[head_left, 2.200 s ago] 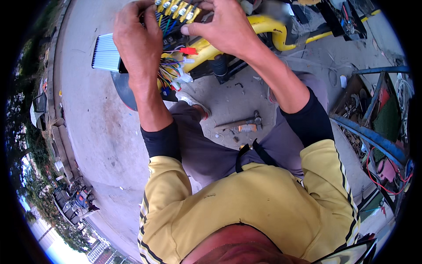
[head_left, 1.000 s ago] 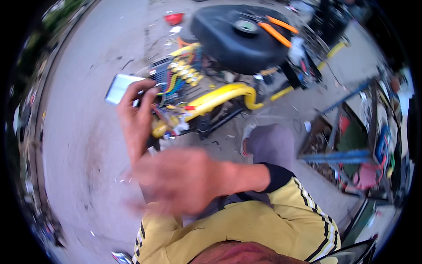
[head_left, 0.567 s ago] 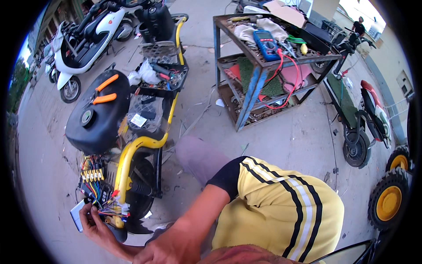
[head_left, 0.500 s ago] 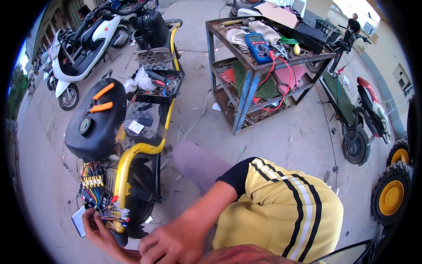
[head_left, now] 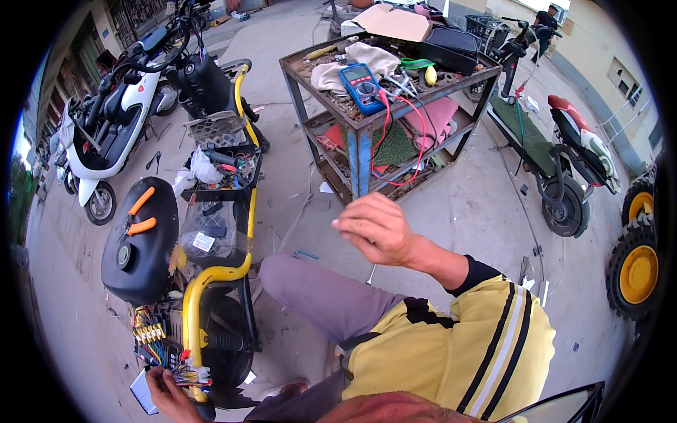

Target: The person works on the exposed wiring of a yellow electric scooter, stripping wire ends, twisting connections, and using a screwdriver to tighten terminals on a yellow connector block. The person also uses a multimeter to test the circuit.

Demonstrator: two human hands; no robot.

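Observation:
My left hand point(head_left: 171, 397) is closed at the lower left, its fingertips bent between a finned silver metal box point(head_left: 144, 392) and a bundle of coloured wires with small plug connectors point(head_left: 192, 375). What exactly it grips is hidden by the fingers. My right hand point(head_left: 381, 229) is raised in front of the metal cart, with thumb and fingers drawn together; anything between them is too small to make out. Beside the wires runs the yellow tube frame point(head_left: 192, 310) of a partly stripped scooter. Yellow-tagged wiring point(head_left: 148, 333) sits above the left hand.
Orange-handled pliers point(head_left: 142, 211) lie on a black seat point(head_left: 134, 257). A parts tray point(head_left: 226, 173) rests on the frame. On the rusty cart point(head_left: 360, 151) lies a blue multimeter point(head_left: 362, 88) with red and black leads. Scooters and yellow-hubbed wheels point(head_left: 638, 273) stand around.
My right hand has risen from beside the left hand to in front of the cart. The left hand has stayed by the wires and finned box. The view has shifted.

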